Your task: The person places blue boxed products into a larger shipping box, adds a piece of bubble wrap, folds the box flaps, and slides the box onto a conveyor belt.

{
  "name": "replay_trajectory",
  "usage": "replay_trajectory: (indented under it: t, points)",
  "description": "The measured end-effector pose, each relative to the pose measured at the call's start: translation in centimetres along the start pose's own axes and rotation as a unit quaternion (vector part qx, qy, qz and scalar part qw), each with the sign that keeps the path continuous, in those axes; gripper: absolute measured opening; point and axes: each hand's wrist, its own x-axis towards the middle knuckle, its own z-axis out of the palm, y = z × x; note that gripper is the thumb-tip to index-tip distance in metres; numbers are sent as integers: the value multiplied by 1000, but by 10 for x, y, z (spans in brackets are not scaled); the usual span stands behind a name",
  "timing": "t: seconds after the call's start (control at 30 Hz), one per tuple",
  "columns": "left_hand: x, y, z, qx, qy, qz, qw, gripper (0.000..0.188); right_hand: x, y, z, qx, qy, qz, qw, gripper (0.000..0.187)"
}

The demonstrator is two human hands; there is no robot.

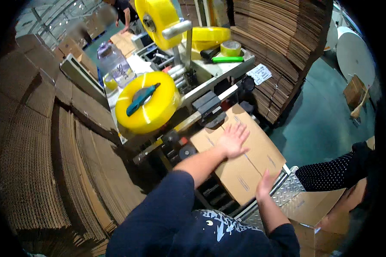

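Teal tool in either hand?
No: the teal tool lies on a yellow roll; left hand and right hand are at the cardboard box.

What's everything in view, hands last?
Box: one, brown, under left hand
Machine: one, grey, beyond box
Tape rolls: several, yellow, on machine
Tool: one, teal, on nearest roll
Bottle: one, clear, machine's left
Bar: one, green, machine's right
Other cardboard: many, brown, left and right
Sheet: one, white, by right stack
Big rolls: several, white, upper right
Person: one, dark top, upper left
Dotted garment: one, black, lower right
Left hand: one, bare, on box
Right hand: one, bare, box's near edge
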Motion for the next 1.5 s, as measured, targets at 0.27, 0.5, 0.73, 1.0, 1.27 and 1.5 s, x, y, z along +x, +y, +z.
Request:
replay_trajectory:
  t: [0.27, 0.5, 0.73, 1.0, 1.27, 1.5]
  points:
    - [-26, 25, 23, 15, 61, -48, 997, 74, 36, 19, 70, 21, -74, -59, 995, 69]
    - [-78, 16, 15, 24, 19, -135, 990, 67, -32, 74, -87, -68, -375, 281, 881, 22]
    - [-149, 40, 49, -92, 115, -275, 950, 65, -180, 171, -294, -537, -429, 101, 719, 36]
    - [-309, 61, -49, -172, -119, -120, 970, 56, -171, 216, -435, -544, -366, 67, 752, 32]
    - [-401, 183, -389, 161, 576, -50, 800, 40, -158, 179, -424, -446, -317, -4, 837, 31]
    - [-447, 163, -568, 489, 617, -244, 566, 56, -172, 234, -417, -510, -336, 25, 791, 39]
